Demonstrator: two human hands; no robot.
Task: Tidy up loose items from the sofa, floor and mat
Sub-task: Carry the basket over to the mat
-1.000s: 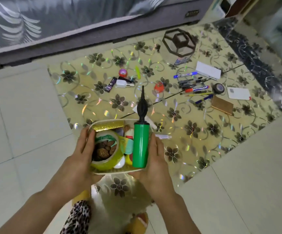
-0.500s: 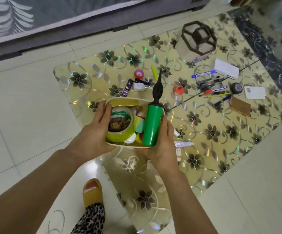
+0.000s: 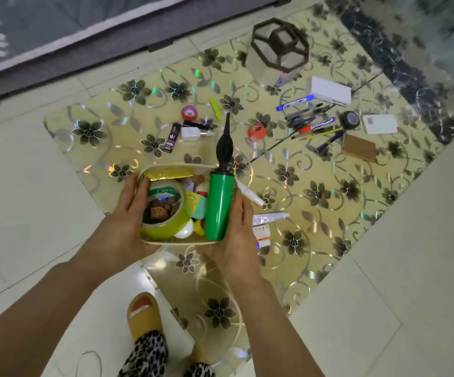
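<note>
**Full tub, top-heavy load**

Left hand [image 3: 128,213] and right hand [image 3: 235,227] are gripping the cream oval plastic tub [image 3: 166,242], fingers curled round its sides above the floral mat [image 3: 315,213]. The tall green balloon pump [image 3: 218,202] is likely tipping out if tilted.

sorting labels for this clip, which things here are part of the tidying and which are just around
Part of the job:
- oval cream tub held by left hand and right hand
- green balloon pump with black nozzle in it
- yellow-green tape roll in it
- loose pens and markers on the floral mat

Just around:
- grey sofa
- yellow slipper
</note>
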